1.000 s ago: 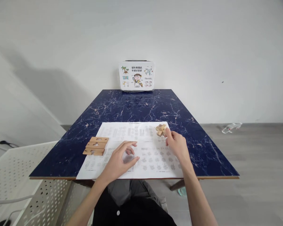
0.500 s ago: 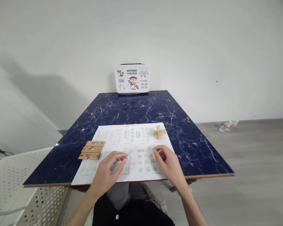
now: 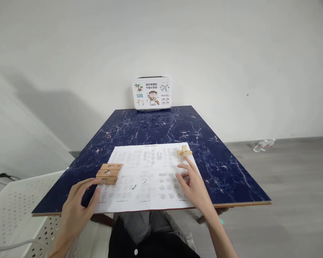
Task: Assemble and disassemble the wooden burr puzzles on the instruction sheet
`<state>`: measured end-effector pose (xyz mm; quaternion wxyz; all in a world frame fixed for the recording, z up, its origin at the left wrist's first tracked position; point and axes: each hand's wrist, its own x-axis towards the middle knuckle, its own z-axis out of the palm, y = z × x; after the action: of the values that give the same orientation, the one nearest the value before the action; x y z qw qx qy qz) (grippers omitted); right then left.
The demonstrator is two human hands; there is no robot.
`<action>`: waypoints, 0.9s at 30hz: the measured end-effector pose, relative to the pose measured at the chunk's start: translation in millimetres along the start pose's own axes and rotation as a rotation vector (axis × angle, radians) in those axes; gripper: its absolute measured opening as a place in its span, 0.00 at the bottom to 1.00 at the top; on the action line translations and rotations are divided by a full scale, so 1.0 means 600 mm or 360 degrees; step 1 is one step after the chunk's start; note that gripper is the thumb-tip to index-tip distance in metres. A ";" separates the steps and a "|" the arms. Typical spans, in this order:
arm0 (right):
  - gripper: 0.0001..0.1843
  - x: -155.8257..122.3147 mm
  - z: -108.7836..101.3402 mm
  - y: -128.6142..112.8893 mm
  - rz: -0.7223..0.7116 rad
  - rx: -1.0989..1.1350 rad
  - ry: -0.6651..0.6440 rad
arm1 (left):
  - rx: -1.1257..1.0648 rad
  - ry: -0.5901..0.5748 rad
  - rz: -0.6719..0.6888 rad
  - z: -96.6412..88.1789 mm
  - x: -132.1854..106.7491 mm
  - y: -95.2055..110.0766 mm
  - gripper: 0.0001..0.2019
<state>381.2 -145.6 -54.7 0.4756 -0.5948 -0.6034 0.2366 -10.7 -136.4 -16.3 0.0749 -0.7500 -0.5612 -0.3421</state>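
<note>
My left hand [image 3: 80,202] is at the near left of a printed paper sheet [image 3: 148,168]. Its fingertips touch the nearest of three flat wooden pieces [image 3: 101,172], which lie side by side and have cut-out openings. The thumb is held apart, below the fingers. At the sheet's far right corner rests a cross-shaped wooden piece [image 3: 185,152]. My right hand [image 3: 192,184] reaches toward it, index finger stretched to its near end and the other fingers loosely bent. Whether that fingertip touches the cross I cannot tell.
A dark blue marbled table [image 3: 150,129] carries the sheet. At its far edge, against the wall, stands a white case [image 3: 152,93] with cartoon pictures. A white perforated basket or stand [image 3: 16,200] is at the left. On the floor at right lies a clear plastic bottle [image 3: 260,146].
My left hand has moved left from over the sheet to the flat wooden pieces. My right hand has stretched its index finger forward to the wooden cross. The view has shifted slightly.
</note>
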 end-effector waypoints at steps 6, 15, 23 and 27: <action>0.19 -0.007 0.001 -0.002 0.0038 0.0006 -0.0012 | 0.0033 -0.0320 0.0073 -0.003 0.022 -0.046 0.30; 0.20 -0.011 0.000 0.003 0.0042 -0.0050 -0.0071 | 0.0043 -0.0871 0.0129 0.012 0.118 -0.085 0.42; 0.18 -0.012 -0.001 0.002 0.0006 -0.0007 -0.0091 | -0.0069 -0.0763 0.0074 0.040 0.124 -0.030 0.35; 0.18 -0.012 0.000 0.004 0.0019 0.0016 -0.0107 | -0.0185 -0.0768 0.0181 0.061 0.110 0.028 0.35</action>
<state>381.4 -151.9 -58.5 0.4567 -0.5877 -0.6141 0.2624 28.8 -72.0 -0.2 -0.0852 -0.8433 -0.4991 -0.1801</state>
